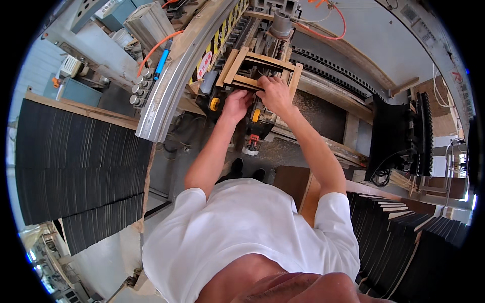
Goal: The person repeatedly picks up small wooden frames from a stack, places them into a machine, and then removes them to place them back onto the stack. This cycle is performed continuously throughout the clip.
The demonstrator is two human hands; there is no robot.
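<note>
Wooden frame [236, 65] of pale strips around a dark recess, lying on a woodworking machine at 12 o'clock, toward the top of the head camera's downward view. The person's two bare hands meet at its near side. The left hand [237, 104] is at 12 o'clock, palm partly turned up, fingers curled together just below the frame's near strip; whether it grips anything cannot be told. The right hand [275, 95], between 12 and 1 o'clock, is back upward, fingers bent over the frame's near edge; its fingertips are too hidden to tell if they hold something.

Near the hands are two yellow wheels, one [214, 104] at 11 o'clock and another [256, 115] just past 12. A grey cylinder [281, 25] stands beyond the frame.

Between 10 and 11 o'clock, a curved silver beam [174, 81] runs beside a blue tube [161, 63]. Rows of black-faced panels fill 9 o'clock [83, 166], with more at 4 o'clock [386, 237]. At 6 o'clock is the person's white T-shirt [247, 214].
</note>
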